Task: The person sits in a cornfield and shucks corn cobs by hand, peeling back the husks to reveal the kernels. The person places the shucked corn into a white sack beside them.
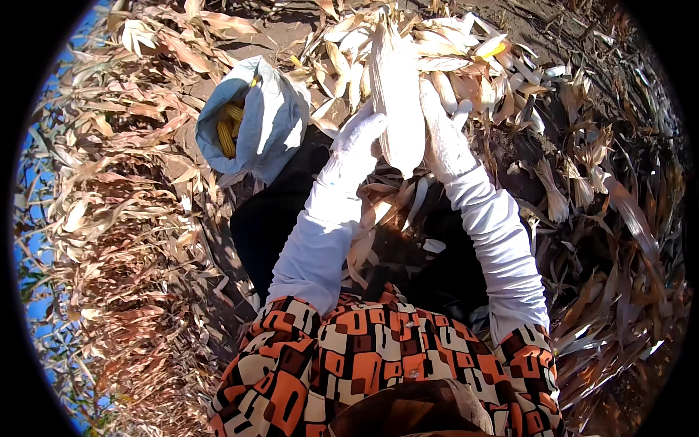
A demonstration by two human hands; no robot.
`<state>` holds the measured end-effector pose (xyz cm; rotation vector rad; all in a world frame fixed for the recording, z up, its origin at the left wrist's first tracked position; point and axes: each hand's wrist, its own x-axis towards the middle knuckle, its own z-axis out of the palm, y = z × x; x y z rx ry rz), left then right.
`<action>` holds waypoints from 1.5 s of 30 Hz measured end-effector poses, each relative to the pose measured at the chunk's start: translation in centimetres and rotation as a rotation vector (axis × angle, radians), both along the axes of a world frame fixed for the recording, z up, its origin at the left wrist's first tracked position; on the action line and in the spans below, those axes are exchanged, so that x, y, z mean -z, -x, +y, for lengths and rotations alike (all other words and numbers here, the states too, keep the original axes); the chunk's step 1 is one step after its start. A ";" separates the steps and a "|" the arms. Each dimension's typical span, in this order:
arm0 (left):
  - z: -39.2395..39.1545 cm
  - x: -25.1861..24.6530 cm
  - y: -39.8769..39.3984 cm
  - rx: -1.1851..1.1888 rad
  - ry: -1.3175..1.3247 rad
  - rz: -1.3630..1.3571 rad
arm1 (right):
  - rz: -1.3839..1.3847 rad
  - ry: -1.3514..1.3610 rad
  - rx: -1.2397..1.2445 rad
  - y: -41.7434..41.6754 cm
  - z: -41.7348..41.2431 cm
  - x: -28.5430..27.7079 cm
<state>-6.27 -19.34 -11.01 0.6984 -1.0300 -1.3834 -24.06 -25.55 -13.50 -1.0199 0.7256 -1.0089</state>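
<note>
A long ear of corn in its pale dry husk (400,104) stands out in front of me, held between my two gloved hands. My left hand (357,134) grips its left side, the thumb against the husk near the lower end. Along the right side lies my right hand (446,134), its fingers partly hidden behind the ear. Both hands wear white gloves below white sleeves. Beyond them is a heap of corn ears in pale husks (448,41), one showing yellow kernels (496,50).
Left of my hands a pale woven sack (278,114) lies with its mouth facing left, husked yellow cobs (226,136) inside. Dry stalks and leaves (120,229) cover the ground at left. Torn husks (554,191) lie on the soil at right.
</note>
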 end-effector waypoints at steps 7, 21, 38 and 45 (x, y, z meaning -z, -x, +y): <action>4.1 -4.9 2.3 -0.402 -0.176 -0.453 | -0.487 -0.452 0.033 -4.8 6.3 -3.7; 4.6 -3.9 3.3 -0.839 0.044 -0.083 | -0.653 -0.481 0.039 -6.5 4.4 -1.5; 16.6 -2.8 1.6 0.240 -0.300 -2.111 | -0.859 -0.372 -0.362 -0.7 -0.2 -3.7; 6.5 -5.5 -0.7 -0.132 -0.042 0.018 | 0.877 1.442 0.285 -2.0 4.9 -5.9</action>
